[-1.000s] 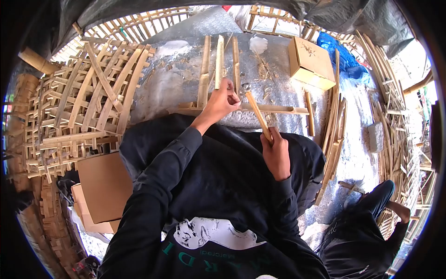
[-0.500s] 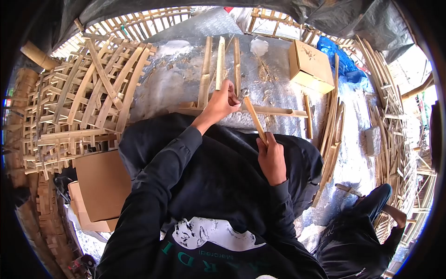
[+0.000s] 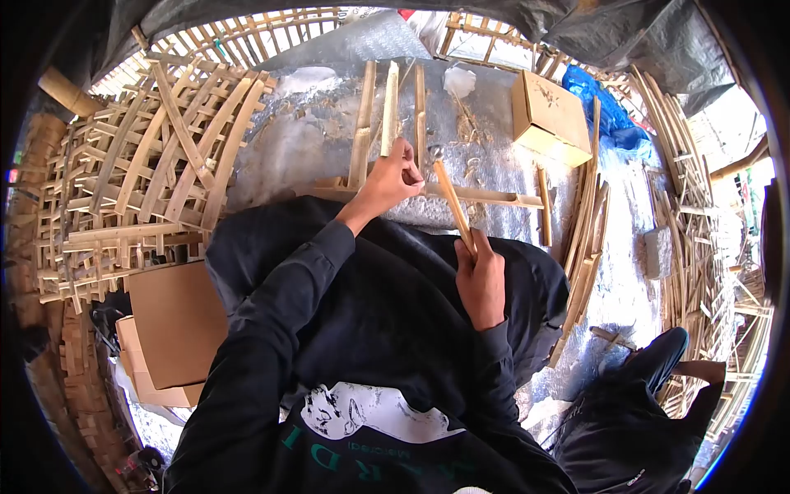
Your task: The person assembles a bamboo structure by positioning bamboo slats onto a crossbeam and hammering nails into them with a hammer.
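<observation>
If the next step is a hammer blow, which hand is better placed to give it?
Probably the right hand: it grips the hammer, with the head end pointing forward. The left hand is by the near end of a bamboo strip; whether it holds anything is unclear.

Shirt (image 3: 395, 362): green "MARDI" (image 3: 360, 469), smaller "Mercredi" (image 3: 379, 450) | co-worker's clothing (image 3: 613, 436): small white print (image 3: 636, 477), illegible

The head-worn wide-angle camera sits close above the black printed sweatshirt (image 3: 370, 412), facing forward and steeply down; its view spans the silvery ground sheet (image 3: 284, 156) beyond it.
</observation>
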The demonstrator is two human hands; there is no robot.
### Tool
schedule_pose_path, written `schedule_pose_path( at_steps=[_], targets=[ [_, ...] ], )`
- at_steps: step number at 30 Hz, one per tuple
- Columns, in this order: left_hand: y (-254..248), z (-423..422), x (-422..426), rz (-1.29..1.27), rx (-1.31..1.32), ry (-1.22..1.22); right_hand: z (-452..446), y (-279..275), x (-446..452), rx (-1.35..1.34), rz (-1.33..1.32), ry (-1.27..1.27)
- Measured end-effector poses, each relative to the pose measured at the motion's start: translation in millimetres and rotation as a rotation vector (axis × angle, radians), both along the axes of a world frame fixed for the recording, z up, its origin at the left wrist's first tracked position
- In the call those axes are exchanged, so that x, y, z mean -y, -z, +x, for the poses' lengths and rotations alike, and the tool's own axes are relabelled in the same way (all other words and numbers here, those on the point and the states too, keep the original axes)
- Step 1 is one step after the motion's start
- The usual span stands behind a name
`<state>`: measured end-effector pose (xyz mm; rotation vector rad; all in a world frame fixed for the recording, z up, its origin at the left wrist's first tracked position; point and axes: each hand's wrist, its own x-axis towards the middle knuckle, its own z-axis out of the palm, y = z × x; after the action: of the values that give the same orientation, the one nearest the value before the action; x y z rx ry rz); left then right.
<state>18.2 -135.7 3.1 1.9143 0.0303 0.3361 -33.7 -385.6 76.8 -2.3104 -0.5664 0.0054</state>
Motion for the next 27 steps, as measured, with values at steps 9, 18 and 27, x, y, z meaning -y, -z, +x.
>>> schedule_pose_path(
  at_steps=[9, 18, 27],
  targets=[
    [0.1, 1.5, -0.6, -0.018, -0.020, -0.009, 0.7, -1.3, 0.2, -0.032, -0.049, 0.023],
    [-0.7, 1.1, -0.6, -0.007, -0.032, -0.011, 1.7, 3.3, 3.2, -0.057, -0.038, 0.024],
    [-6.3, -3.3, -11.8, 0.144, -0.054, 0.080, 3.9, 3.7, -0.1, -0.051, -0.008, 0.044]
  ],
)
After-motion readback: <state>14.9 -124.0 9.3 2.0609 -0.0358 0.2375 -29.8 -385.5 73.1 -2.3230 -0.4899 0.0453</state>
